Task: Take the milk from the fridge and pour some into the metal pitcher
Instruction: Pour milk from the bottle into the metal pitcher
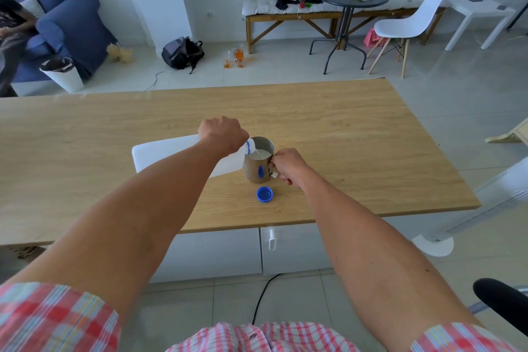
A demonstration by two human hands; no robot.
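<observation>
So, 1 milk jug (pixel 168 158), 1 metal pitcher (pixel 258 163), 1 blue cap (pixel 265 194), all on the wooden table (pixel 357 134). Jug is tipped nearly flat, just left of the pitcher, its neck over the pitcher's rim; white milk shows inside the pitcher. Left hand (pixel 223 133) is wrapped round the jug near the neck, fingers on the far side, hidden. Right hand (pixel 287 164) is closed on the handle at the pitcher's right side. Cap lies open side up, just in front of the pitcher, w/ neither hand touching it.
</observation>
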